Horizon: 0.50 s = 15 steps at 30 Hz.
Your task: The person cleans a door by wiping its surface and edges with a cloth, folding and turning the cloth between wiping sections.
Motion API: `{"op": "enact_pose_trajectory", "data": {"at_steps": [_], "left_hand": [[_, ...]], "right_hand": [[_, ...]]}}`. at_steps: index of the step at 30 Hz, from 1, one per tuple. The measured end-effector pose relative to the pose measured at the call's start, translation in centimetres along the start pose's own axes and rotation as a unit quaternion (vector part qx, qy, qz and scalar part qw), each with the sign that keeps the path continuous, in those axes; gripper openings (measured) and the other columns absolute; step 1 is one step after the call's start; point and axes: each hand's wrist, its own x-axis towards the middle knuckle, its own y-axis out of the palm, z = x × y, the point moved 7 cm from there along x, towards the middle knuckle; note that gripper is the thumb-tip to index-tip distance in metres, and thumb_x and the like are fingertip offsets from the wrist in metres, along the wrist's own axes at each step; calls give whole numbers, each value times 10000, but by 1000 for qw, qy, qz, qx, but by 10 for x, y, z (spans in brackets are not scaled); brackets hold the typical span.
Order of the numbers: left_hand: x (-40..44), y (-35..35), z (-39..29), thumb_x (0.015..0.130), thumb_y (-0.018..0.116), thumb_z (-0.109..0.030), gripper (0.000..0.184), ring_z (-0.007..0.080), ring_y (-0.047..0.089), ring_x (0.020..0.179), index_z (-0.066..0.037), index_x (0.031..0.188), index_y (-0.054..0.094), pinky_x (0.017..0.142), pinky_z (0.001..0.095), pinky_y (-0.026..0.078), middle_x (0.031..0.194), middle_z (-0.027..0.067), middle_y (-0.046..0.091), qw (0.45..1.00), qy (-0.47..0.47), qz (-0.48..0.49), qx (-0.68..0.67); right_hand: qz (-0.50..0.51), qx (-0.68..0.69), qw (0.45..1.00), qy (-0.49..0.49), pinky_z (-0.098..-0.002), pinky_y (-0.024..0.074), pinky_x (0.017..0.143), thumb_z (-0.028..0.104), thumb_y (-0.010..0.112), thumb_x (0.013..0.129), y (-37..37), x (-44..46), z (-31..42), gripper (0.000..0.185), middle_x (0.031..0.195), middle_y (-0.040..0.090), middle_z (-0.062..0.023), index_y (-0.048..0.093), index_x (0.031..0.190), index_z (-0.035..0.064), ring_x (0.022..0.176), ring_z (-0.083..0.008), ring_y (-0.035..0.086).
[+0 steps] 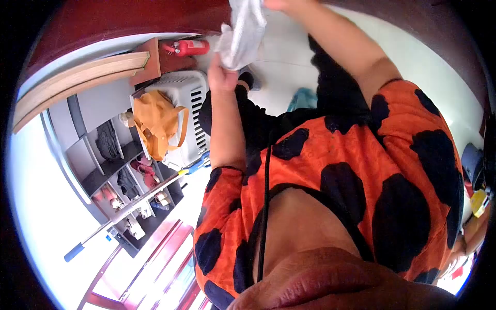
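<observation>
A light grey-white cloth (244, 36) hangs between my hands at the top of the view, slightly blurred. My left hand (223, 77) is closed on its lower left part. At the top edge my right hand (279, 4) is pinched at the cloth's upper right side, partly cut off by the frame. Both arms reach forward from an orange top (336, 144) with black spots. Beneath the hands, a shoe (254, 77) shows on the pale floor (289, 67).
To the left are a grey-white plastic carrier (181, 88) with a mustard bag (157, 124), a red fire extinguisher (191, 48), and a shelf (85, 160) of shoes and bags. A long pole (139, 199) slants across it. Another person's arm (473, 232) shows at the right edge.
</observation>
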Motion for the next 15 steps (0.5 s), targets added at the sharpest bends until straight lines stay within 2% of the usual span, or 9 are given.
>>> {"op": "enact_pose_trajectory", "data": {"at_steps": [2,3,5,6,7,9,10,13,15], "left_hand": [[12,-36,45,902,429,-191,376,280,498,1096,15,1216,431,914,446,425,1191,162,508,993,-82,-65,56],[9,-28,50,902,429,-191,376,280,498,1096,15,1216,431,914,446,425,1191,162,508,992,-87,-66,58],[-4,-11,66,881,471,-218,386,266,523,1031,-12,1206,440,891,419,430,1146,139,519,946,-153,-80,275],[-1,-16,69,863,504,-244,403,238,527,985,-40,1204,442,853,397,438,1122,106,517,893,-150,-121,407],[-1,-16,72,863,504,-244,403,238,527,985,-40,1204,442,853,397,438,1122,106,517,892,-153,-121,409],[3,14,71,860,512,-264,392,214,526,971,-48,1182,454,831,383,441,1130,74,512,894,-103,-30,436],[-6,37,68,813,563,-169,285,146,523,931,-69,1077,522,782,303,436,1018,51,549,942,-128,-64,305],[16,25,68,821,553,-174,294,152,523,943,-70,1093,513,791,309,440,1035,54,546,970,-105,-63,212],[25,28,53,829,543,-178,302,158,523,956,-71,1108,504,800,315,444,1052,57,542,989,-70,-49,123]], "right_hand": [[35,-15,999,3,-335,476,828,-65,479,778,11,-3,-5,548,1143,550,-111,398,1305,61,972,-221,572],[52,-5,999,-12,-293,455,848,-64,483,770,18,-4,-6,540,1143,553,-99,421,1292,58,996,-195,560],[60,-93,994,-12,-268,435,858,-64,490,751,32,-13,-4,539,1162,542,-85,443,1276,48,1017,-175,545],[94,-135,986,-34,-269,431,854,-67,493,728,38,-14,-6,540,1159,541,-75,468,1255,44,1025,-170,534],[90,-203,975,-23,-272,430,863,-82,491,707,39,-17,-13,520,1163,542,-91,492,1216,28,1034,-172,529],[176,-318,931,-23,-307,409,906,101,576,768,50,-23,-43,485,1146,551,-92,477,1242,69,1042,-161,520],[227,-332,915,-26,-309,386,923,107,569,766,58,-36,-52,507,1170,536,-90,463,1262,87,1073,-164,491],[379,-419,823,-59,-312,368,938,119,544,780,83,-79,-83,503,1206,515,-105,449,1273,81,1107,-176,463],[452,-393,801,8,-329,318,1006,45,545,757,87,-109,-103,569,1318,446,-99,405,1305,98,1203,-213,428]]}}
